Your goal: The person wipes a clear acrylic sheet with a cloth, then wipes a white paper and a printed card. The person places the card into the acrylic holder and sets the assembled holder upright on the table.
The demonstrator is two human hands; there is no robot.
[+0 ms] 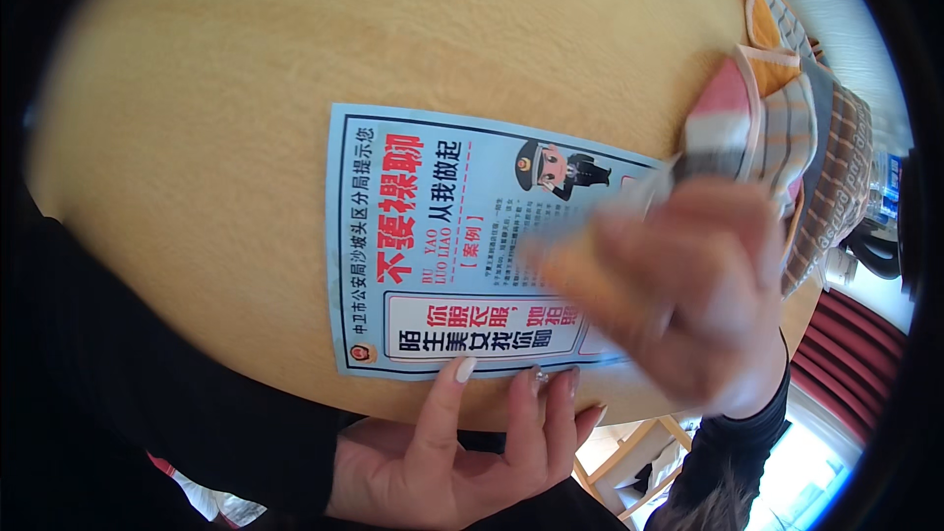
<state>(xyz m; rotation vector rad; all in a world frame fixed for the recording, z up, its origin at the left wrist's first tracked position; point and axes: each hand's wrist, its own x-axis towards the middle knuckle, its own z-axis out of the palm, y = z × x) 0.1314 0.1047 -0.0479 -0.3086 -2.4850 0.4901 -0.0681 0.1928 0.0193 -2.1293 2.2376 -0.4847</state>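
A light blue printed sheet [492, 172] with a dark border, red and black lettering and a cartoon figure in a peaked cap lies flat on the pale wood table [246, 138]. Along its near edge rests my left hand [447, 457], fingers stretched and spread, the tips touching the paper. A ring shows on one finger. My right hand [703, 305] is over the sheet's right part and hides some of it. Motion smears its fingers, which look bent, so whether it holds anything cannot be made out.
Folded cloths [777, 128], striped and checked with pink, orange and grey, lie at the table's right side. Beyond them are a clear bottle [890, 187] and a black handled object [873, 248]. A red curtain [846, 364] and a wooden chair-like frame [629, 452] show at lower right.
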